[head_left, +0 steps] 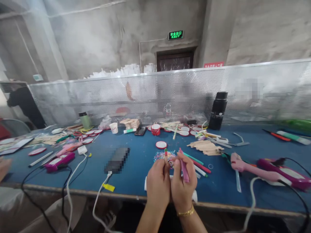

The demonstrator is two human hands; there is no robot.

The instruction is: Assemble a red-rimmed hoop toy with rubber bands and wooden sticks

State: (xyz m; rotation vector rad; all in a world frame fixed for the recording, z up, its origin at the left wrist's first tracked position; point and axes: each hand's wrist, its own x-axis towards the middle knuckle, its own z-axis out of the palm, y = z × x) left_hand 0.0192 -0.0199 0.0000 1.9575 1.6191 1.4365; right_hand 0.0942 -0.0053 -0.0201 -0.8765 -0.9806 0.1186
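Note:
My left hand (pixel 157 183) is closed, pinching a small upright stick with a red tip (pixel 166 155) between thumb and fingers. My right hand (pixel 182 186), with a gold bracelet on its wrist, is closed round a pink marker (pixel 184 166) that points up and away. The two hands touch each other above the near edge of the blue table (pixel 136 168). Just beyond the fingers lies a heap of coloured rubber bands (pixel 161 156). Several coloured markers (pixel 199 163) lie to the right of it.
A phone (pixel 117 160) on a white cable lies to the left. A pink glue gun (pixel 245 166) rests on the right, another (pixel 59 160) on the left. Wooden sticks (pixel 206 146), red-rimmed lids (pixel 161 144), a black flask (pixel 218 110) and a perforated metal screen (pixel 243 90) stand farther back.

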